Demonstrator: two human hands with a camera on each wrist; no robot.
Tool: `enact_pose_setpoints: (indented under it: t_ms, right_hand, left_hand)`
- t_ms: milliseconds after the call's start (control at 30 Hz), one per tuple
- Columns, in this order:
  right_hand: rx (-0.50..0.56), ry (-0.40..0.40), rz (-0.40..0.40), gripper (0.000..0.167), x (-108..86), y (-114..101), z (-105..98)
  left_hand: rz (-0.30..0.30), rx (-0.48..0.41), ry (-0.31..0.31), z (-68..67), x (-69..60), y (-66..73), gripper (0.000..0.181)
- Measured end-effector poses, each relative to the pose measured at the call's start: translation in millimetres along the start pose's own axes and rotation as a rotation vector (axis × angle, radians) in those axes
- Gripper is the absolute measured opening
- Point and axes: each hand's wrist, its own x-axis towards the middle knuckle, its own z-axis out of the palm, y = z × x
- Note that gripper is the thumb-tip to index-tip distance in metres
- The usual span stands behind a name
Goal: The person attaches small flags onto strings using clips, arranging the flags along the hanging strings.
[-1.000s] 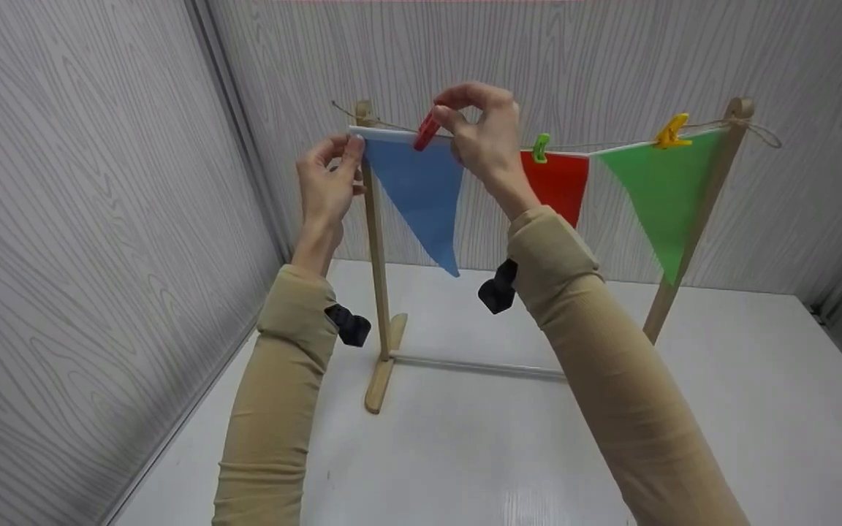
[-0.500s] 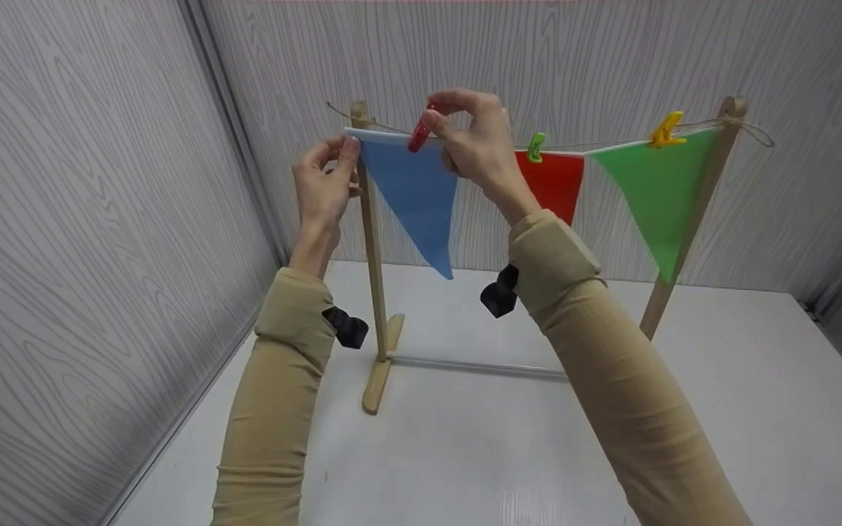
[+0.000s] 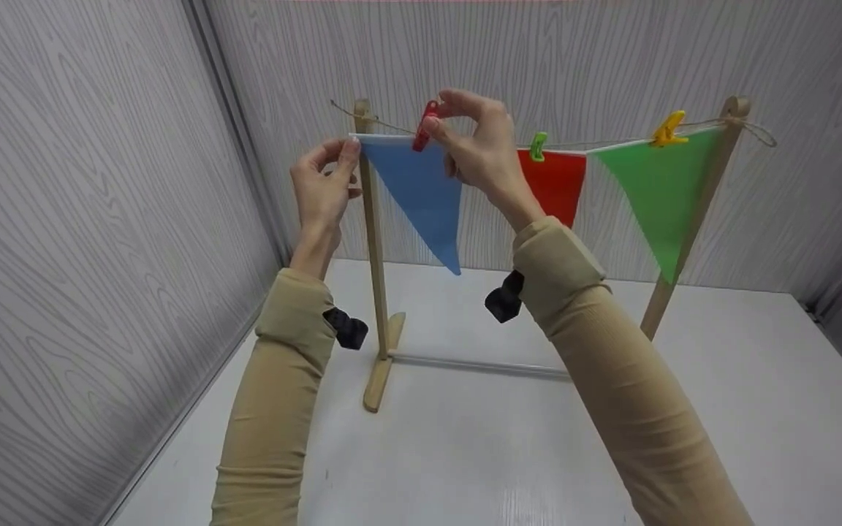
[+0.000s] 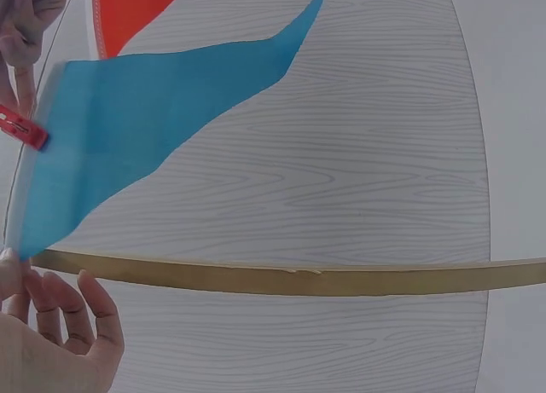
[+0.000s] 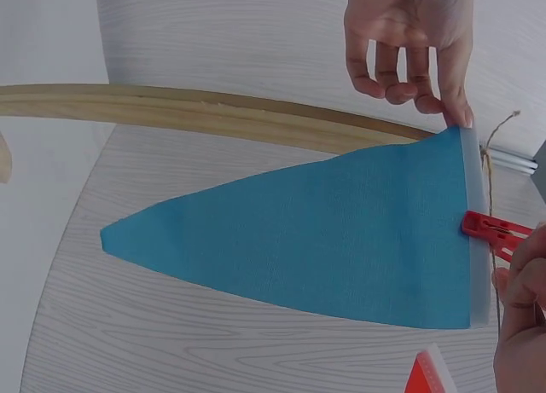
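Note:
A blue triangular pennant (image 3: 421, 193) with a white top band hangs beside the left wooden post (image 3: 373, 241). My left hand (image 3: 324, 183) pinches its upper left corner between thumb and index finger; the other fingers are loosely bent, as the right wrist view shows. My right hand (image 3: 479, 142) pinches a red clothespin (image 3: 425, 126) by its upper end. In the right wrist view the red clothespin's tip (image 5: 476, 225) lies over the white band, near its middle, close to the twine (image 5: 492, 193). Whether it also grips the twine, I cannot tell.
A red flag (image 3: 556, 188) hangs from a green clothespin (image 3: 537, 147), partly behind my right wrist. Farther right, a yellow clothespin (image 3: 668, 129) holds a green pennant (image 3: 673, 197) near the right post (image 3: 657, 310). A thin rod (image 3: 479, 364) runs along the stand's base.
My right hand has shifted slightly, and more of the red clothespin's top end shows beyond the fingers. The pennant's left corner sits a touch lower. Both hands keep their hold.

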Motion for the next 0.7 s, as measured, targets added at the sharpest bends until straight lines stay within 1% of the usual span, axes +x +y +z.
enact_pose_setpoints:
  t_ms: [167,233,367,533,700]
  right_hand:
    - [0.005,0.006,-0.021,0.052,-0.7,2.1,-0.3]
    - [0.019,0.002,-0.025,0.049,-0.1,2.5,0.2]
    - [0.031,0.003,-0.026,0.04,2.0,2.0,2.0]
    - [0.021,0.027,-0.016,0.028,3.6,0.2,3.9]
    - [0.037,0.043,-0.024,0.024,3.2,0.7,3.7]
  left_hand:
    - [-0.007,0.008,0.006,0.1,0.4,-0.3,0.027]
    - [-0.008,0.013,0.008,0.8,0.8,-0.1,0.028]
    - [-0.004,0.022,0.016,3.0,1.0,1.3,0.028]
    - [0.0,0.014,0.023,6.2,0.6,4.2,0.028]
    - [0.01,0.012,0.019,8.8,0.9,5.7,0.029]
